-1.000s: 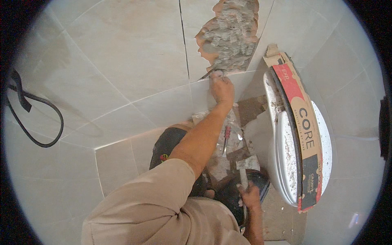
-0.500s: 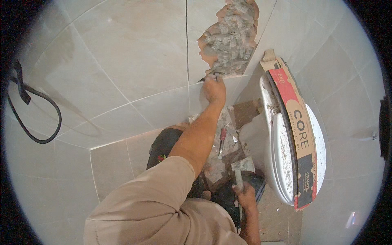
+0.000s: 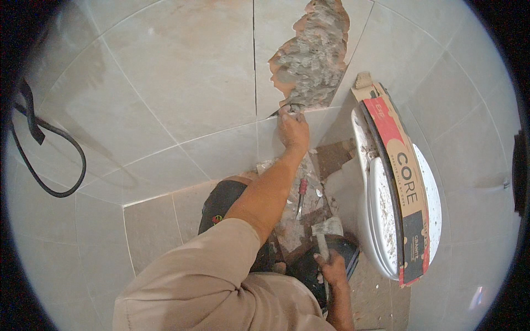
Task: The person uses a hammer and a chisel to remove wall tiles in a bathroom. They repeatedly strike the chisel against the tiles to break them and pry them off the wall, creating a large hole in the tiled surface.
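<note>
My left hand [image 3: 293, 132] reaches up to the wall, its fingers pinched at the bottom of a broken-out patch [image 3: 312, 60] where rough grey mortar shows between jagged tile edges. A dark gap lies beside the fingertips. Whatever the fingers may hold is too small to make out. Low by my knee, my right hand [image 3: 332, 267] is wrapped round the handle of a hammer [image 3: 327, 227], its dusty head pointing up. Between the two hands, a tool with a red handle and a metal shaft [image 3: 302, 190] lies on the debris-strewn floor.
To the right stands a white toilet [image 3: 381, 215], its lid dusty, with a long printed cardboard box [image 3: 406, 182] lying across it. A black cable [image 3: 83, 165] hangs in a loop at the left. Large pale tiles [image 3: 182, 60] cover the wall, and broken chips litter the floor.
The view has shifted slightly, so the wall sits a little lower. My left hand stays at the patch's lower end, its fingers turned slightly. My right hand keeps the hammer where it was.
</note>
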Action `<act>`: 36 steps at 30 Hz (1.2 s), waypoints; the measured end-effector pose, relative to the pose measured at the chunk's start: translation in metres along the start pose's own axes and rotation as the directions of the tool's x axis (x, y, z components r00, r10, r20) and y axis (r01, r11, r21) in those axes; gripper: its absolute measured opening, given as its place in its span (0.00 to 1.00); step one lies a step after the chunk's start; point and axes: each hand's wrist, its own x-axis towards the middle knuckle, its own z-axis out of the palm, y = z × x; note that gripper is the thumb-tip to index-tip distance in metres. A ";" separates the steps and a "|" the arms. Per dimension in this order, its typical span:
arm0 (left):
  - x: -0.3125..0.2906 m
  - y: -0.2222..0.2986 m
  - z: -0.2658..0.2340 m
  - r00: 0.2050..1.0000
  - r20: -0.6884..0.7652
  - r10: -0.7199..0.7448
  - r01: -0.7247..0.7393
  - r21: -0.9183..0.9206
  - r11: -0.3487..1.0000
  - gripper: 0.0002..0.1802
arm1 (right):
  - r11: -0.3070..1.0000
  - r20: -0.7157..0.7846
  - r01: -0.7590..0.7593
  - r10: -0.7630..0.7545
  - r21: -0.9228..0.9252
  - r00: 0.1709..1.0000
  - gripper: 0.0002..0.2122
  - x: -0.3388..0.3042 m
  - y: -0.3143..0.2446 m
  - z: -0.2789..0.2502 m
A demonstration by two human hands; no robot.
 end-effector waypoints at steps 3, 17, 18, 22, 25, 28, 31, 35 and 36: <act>-0.003 0.004 0.000 0.999 0.026 -0.036 0.034 0.053 0.998 0.26 | 0.999 -0.029 0.019 -0.020 -0.041 0.999 0.22 0.005 0.016 0.003; 0.016 0.002 0.015 0.972 -0.042 -0.232 0.221 -0.187 0.957 0.16 | 0.982 -0.057 0.074 -0.085 -0.175 0.995 0.19 0.028 0.058 0.011; 0.019 0.002 0.015 0.966 -0.041 -0.255 0.242 -0.206 0.948 0.17 | 0.982 -0.067 0.084 -0.097 -0.171 0.993 0.20 0.028 0.057 0.011; -0.010 0.040 0.006 0.903 0.158 -0.399 0.427 -0.424 0.799 0.16 | 0.987 -0.104 0.054 -0.070 -0.153 0.992 0.20 0.018 0.059 0.007; 0.033 -0.017 0.023 0.984 -0.070 -0.164 0.145 -0.225 0.964 0.15 | 0.990 -0.013 0.044 -0.046 -0.132 0.999 0.24 0.030 0.047 0.012; 0.028 -0.006 0.029 0.909 0.068 -0.411 0.400 -0.419 0.815 0.15 | 0.989 0.003 0.003 -0.002 -0.149 1.000 0.25 0.028 0.052 0.011; 0.012 0.018 0.026 0.862 0.161 -0.481 0.491 -0.504 0.711 0.12 | 0.988 -0.015 -0.018 0.016 -0.156 1.000 0.26 0.020 0.044 0.002; 0.012 0.018 0.028 0.891 0.151 -0.429 0.442 -0.502 0.743 0.09 | 0.998 -0.078 0.015 -0.020 -0.062 0.997 0.20 0.016 0.044 0.003; 0.028 -0.002 0.032 0.924 0.056 -0.377 0.358 -0.470 0.807 0.09 | 0.995 -0.064 0.061 -0.067 -0.083 0.996 0.20 0.020 0.040 0.005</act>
